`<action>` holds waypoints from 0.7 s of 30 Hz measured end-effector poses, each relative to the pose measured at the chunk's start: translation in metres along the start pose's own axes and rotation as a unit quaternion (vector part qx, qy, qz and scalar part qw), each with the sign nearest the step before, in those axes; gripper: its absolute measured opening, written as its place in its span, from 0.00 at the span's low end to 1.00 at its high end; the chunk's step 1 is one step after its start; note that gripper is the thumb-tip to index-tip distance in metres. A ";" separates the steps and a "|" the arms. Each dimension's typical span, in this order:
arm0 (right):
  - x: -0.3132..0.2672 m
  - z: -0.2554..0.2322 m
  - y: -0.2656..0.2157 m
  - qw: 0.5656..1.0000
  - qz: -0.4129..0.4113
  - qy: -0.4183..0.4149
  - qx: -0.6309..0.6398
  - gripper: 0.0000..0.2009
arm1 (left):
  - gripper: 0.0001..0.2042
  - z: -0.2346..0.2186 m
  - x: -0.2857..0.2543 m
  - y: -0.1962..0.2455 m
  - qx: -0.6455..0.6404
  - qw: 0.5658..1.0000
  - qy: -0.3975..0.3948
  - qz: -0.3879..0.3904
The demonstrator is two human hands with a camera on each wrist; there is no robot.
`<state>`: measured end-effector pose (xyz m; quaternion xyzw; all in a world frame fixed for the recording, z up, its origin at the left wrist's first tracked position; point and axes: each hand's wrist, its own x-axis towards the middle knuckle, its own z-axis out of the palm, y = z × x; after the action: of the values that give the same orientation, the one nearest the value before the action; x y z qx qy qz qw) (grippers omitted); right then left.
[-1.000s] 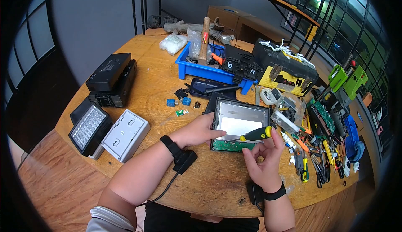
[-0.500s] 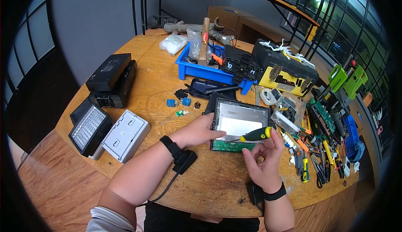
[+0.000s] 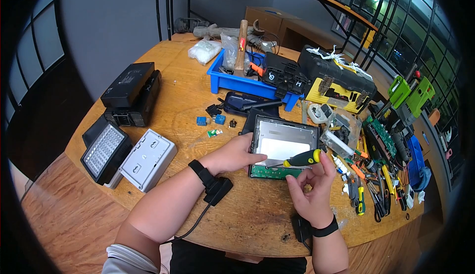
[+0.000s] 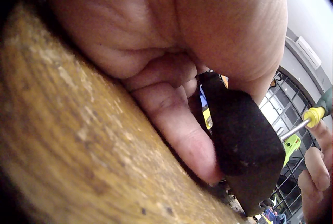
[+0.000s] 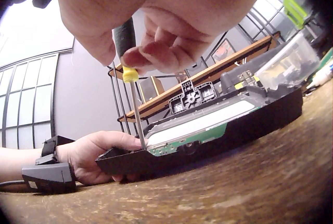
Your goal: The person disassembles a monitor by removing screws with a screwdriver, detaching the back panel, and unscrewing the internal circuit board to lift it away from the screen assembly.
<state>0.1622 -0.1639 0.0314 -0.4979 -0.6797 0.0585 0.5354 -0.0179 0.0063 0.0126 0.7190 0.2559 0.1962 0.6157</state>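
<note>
My left hand (image 3: 232, 154) grips the left side of an opened black device housing (image 4: 248, 143), thumb on top and fingers underneath. A silvery metal panel (image 3: 283, 135) fills most of the housing, with a strip of green circuit board (image 3: 269, 172) along its near edge. My right hand (image 3: 314, 190) holds a screwdriver (image 3: 302, 159) by its dark green and yellow handle, the fingers at the handle's end. In the right wrist view, the metal shaft (image 5: 138, 115) points down to the housing's near left corner, right beside my left thumb.
Blue relay-like parts (image 3: 203, 121) and small black pieces lie behind the housing. Farther back stand a blue bin (image 3: 247, 88) with a hammer and a black-yellow toolbox (image 3: 341, 83). Tools crowd the right; an LED lamp (image 3: 106, 150) and white box (image 3: 148, 160) sit left.
</note>
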 end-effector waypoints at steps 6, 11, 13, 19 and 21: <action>0.000 0.000 0.000 1.000 -0.002 -0.001 -0.002 0.41 | 0.27 0.000 0.001 -0.003 0.008 1.000 0.000 -0.001; 0.001 0.000 -0.001 1.000 0.000 0.000 0.000 0.41 | 0.27 0.000 0.001 -0.003 0.001 1.000 -0.003 0.008; 0.001 0.000 -0.002 1.000 0.001 -0.002 -0.001 0.41 | 0.27 -0.001 0.001 -0.004 0.003 1.000 -0.003 0.008; 0.000 -0.001 -0.001 1.000 0.002 -0.004 -0.004 0.41 | 0.27 0.000 -0.002 0.004 0.007 1.000 0.001 -0.003; 0.000 0.000 -0.002 1.000 0.000 -0.001 -0.007 0.41 | 0.27 0.000 -0.002 0.003 0.007 1.000 0.003 -0.003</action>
<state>0.1609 -0.1644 0.0327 -0.5018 -0.6808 0.0542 0.5308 -0.0189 0.0050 0.0153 0.7217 0.2609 0.1948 0.6108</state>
